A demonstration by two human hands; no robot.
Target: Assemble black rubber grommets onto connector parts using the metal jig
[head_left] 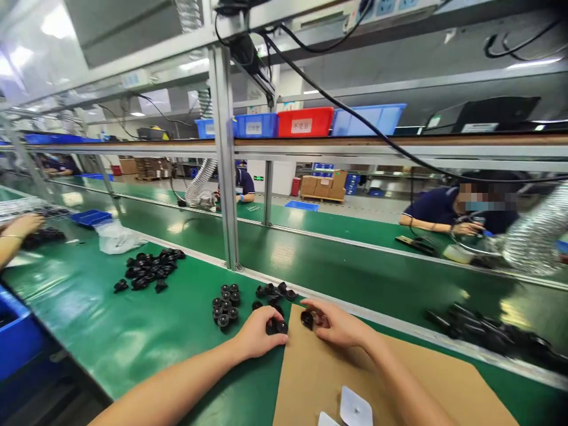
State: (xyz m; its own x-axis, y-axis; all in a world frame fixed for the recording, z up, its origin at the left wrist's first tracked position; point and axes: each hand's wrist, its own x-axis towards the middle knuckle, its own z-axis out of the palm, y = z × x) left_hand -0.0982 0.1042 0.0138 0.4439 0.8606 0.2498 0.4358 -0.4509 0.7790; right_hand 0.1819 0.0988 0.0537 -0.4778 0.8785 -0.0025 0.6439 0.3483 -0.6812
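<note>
My left hand (261, 332) is closed around a small black round part (277, 326) at the left edge of a brown cardboard sheet (295, 378). Over the sheet's upper corner, my right hand (339, 324) pinches another black round part (307, 319) between its fingertips. Left of my hands stands a tight group of black cylindrical parts (225, 306). Just beyond my left hand lies a small heap of black parts (276, 291), partly hidden by the hand. White square plates (355, 407) rest on the cardboard near my right forearm.
A larger black pile (151, 267) and a plastic bag (118, 236) lie farther left on the green bench. A metal post (225, 160) rises ahead. Black parts (492, 331) lie at the right. Another person's hand (24, 226) shows far left; a co-worker (435, 207) sits across.
</note>
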